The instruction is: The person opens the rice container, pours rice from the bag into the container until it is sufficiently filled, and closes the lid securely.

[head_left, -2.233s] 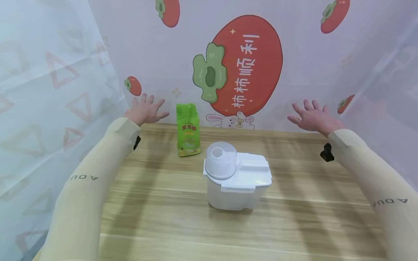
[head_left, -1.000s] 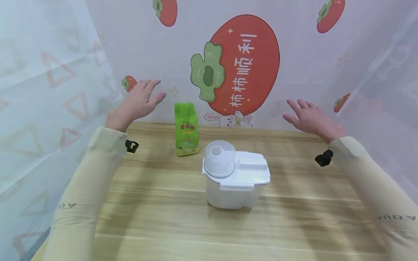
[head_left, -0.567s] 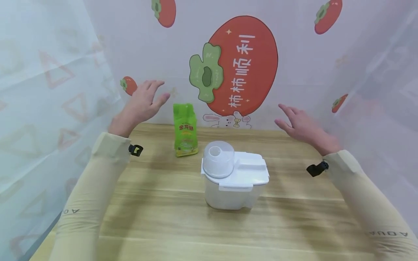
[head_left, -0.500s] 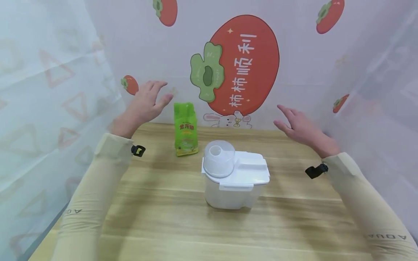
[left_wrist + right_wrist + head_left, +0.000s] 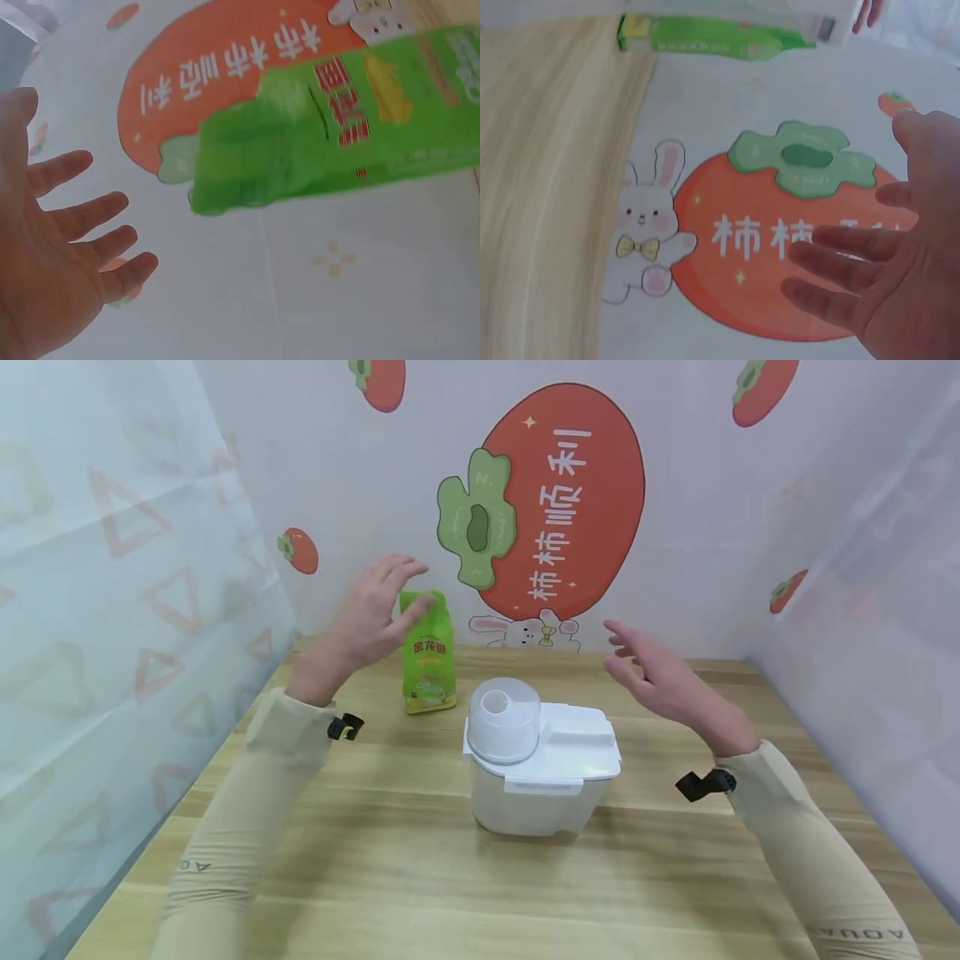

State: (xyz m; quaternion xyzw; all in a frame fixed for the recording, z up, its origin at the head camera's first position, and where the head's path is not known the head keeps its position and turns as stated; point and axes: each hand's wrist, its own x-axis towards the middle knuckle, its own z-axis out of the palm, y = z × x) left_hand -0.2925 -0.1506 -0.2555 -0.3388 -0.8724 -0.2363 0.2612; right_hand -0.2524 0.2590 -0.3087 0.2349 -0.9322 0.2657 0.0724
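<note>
A green bag [image 5: 429,660] with red lettering stands upright at the back of the wooden table. My left hand [image 5: 372,614] hovers beside it, fingers spread, its thumb overlapping the bag's top in the head view. In the left wrist view the bag [image 5: 337,120] lies apart from the hand [image 5: 60,240], whose palm holds nothing. A white storage container [image 5: 536,802] with a clear domed cup [image 5: 505,727] on its lid [image 5: 573,752] stands mid-table. Above and to the right of it, my right hand [image 5: 660,677] hangs in the air with relaxed fingers and nothing in it.
White patterned sheets enclose the table [image 5: 420,893] at the back, left and right. The back sheet carries a large printed persimmon [image 5: 577,510] and a rabbit [image 5: 525,633]. Black wrist cameras hang below both cuffs.
Both hands have moved inward and a little lower, the left toward the green bag, the right toward the container. The bag and container have stayed where they were.
</note>
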